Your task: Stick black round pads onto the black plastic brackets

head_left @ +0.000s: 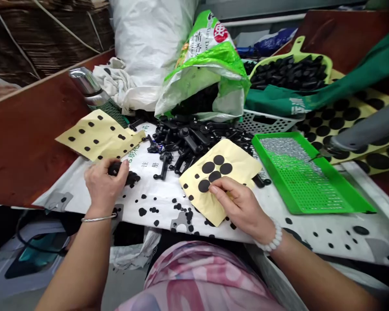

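Note:
My left hand is closed around a black plastic part, mostly hidden by the fingers. More small black pieces lie just right of it on the white sheet. With thumb and forefinger pinched, my right hand is at the edge of a black round sticker on a yellow backing sheet. Several other black discs remain on that backing. A second yellow sheet with small black dots lies beyond my left hand. Between the sheets spreads a pile of black plastic crank-shaped parts.
A green tray of small silvery pieces stands at right, near a grey lamp-like arm. Behind are an open green-and-white bag, a yellow-green dustpan of black parts, a flask and a large white sack.

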`<action>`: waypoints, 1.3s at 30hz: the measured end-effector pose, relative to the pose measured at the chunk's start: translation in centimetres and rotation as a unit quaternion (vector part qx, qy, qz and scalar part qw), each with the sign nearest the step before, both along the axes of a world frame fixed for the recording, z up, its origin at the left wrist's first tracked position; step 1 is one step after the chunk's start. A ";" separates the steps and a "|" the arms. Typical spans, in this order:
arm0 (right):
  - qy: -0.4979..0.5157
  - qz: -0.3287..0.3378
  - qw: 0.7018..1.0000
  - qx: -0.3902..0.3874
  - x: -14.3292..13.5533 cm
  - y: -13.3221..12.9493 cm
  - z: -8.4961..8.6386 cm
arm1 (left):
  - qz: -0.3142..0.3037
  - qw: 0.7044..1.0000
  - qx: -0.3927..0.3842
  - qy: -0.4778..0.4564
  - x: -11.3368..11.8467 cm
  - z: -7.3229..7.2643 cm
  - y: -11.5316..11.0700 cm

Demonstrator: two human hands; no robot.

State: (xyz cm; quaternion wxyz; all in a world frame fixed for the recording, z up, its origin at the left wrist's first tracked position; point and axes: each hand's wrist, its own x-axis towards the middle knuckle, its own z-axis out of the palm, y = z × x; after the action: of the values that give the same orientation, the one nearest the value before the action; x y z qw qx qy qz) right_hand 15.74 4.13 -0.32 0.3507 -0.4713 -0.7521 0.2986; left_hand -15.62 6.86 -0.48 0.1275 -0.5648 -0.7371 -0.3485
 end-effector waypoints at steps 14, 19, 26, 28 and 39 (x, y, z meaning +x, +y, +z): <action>-0.304 -0.099 0.924 0.209 -1.2 1.1 -2.1 | -0.268 0.863 -0.206 -0.375 13.1 -2.7 -1.5; -0.275 -0.099 0.936 0.195 -1.1 0.8 -2.2 | -0.280 0.724 -0.215 -0.593 14.1 -2.5 -1.0; -0.193 -0.075 0.964 0.169 -0.6 0.8 -2.6 | -0.297 0.678 -0.334 -0.583 14.2 -1.4 -1.5; -0.192 -0.081 0.964 0.167 -0.8 0.5 -2.8 | -0.298 0.671 -0.334 -0.592 14.3 -1.5 -1.5; -0.074 -0.119 0.987 0.073 -1.3 0.4 -2.9 | -0.254 0.638 -0.307 -0.659 14.4 -1.6 -1.7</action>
State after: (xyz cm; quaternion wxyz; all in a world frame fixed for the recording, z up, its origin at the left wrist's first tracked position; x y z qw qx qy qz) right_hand 14.44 4.54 -3.23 0.3606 -0.5517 -0.7342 0.1628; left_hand -1.19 5.13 -2.08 -0.6660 -0.3571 -0.5182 -0.4004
